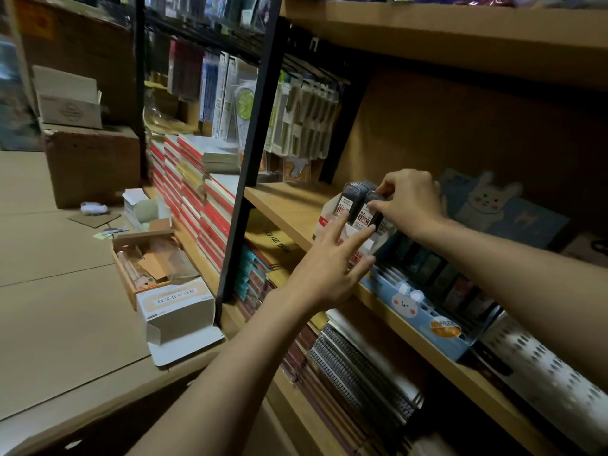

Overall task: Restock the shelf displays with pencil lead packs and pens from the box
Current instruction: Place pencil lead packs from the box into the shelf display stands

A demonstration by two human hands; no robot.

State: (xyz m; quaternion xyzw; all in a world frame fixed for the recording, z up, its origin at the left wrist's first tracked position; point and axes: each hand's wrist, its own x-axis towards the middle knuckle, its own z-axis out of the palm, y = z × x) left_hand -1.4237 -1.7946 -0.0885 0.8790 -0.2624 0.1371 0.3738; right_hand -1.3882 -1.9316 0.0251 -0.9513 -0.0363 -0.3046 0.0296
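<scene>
Head view, centre-right: our right hand [406, 200] pinches a dark lead pack [375, 209] into the white cardboard display [362, 245]; our left hand [329, 268], fingers straight, steadies it; pens apparently remain.

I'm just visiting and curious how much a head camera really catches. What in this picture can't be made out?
All in the head view:
- Lead packs: small print too small and blurred; the right hand covers the rightmost ones.
- White display box: its front is partly behind the left hand.
- Blue bunny tray: its dark contents lie in shadow under the right forearm.
- Metal holder: cut off by the right edge.
</scene>
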